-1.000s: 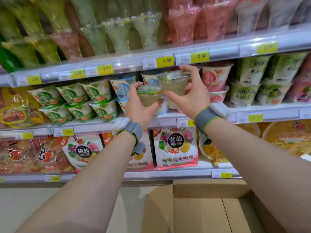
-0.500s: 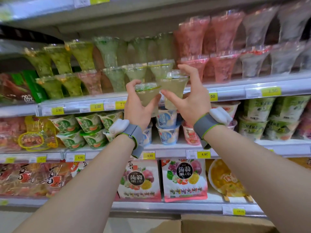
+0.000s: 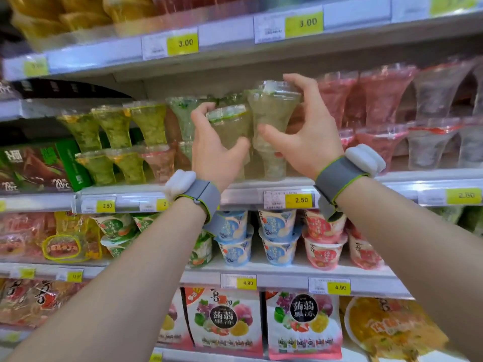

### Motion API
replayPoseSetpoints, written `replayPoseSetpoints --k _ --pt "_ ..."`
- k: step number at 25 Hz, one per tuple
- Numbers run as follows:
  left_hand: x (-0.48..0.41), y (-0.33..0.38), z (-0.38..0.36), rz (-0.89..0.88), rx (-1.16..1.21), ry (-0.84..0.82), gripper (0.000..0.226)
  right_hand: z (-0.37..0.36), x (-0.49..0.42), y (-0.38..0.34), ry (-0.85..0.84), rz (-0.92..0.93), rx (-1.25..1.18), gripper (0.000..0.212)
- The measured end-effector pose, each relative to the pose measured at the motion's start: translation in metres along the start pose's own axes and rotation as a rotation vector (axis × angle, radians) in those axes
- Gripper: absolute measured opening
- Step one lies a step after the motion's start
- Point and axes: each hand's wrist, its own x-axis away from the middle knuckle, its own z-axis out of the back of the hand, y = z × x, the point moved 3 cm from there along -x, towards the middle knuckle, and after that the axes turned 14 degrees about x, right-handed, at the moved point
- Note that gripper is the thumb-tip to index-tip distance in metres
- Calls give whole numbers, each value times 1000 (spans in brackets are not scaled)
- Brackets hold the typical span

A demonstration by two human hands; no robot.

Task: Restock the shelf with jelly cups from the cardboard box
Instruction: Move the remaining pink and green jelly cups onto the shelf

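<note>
On the left, the left hand [image 3: 214,150] wraps its fingers [image 3: 201,113] around a pale green jelly cup [image 3: 230,126], thumb across the near side, so the fingers are curled shut on it. The cup stands upright, wide lid up, narrow foot hidden in the palm. It sits in front of the green flared cups [image 3: 149,121] on the shelf [image 3: 245,189], at about the level of their upper tier.

Just right of it, nearly touching, the right hand [image 3: 305,137] pinches a second jelly cup [image 3: 271,113], fingers over the lid rim and thumb low on the stem. This cup is higher and upright too; it looks to be the farther in of the two, so the right hand probably places first, pushing away and down.

Whether either foot rests on a cup beneath is hidden by the hands. The cardboard box is out of view, and blur smears the labels.
</note>
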Motion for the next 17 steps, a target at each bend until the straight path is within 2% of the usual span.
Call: replayPoseSetpoints --k 11,17 --pt "-60 -3 -1 -36 -58 33 67 -17 -43 7 60 -98 158 73" --pt "-75 -20 -1 50 -130 61 73 -36 -46 12 10 -187 282 74"
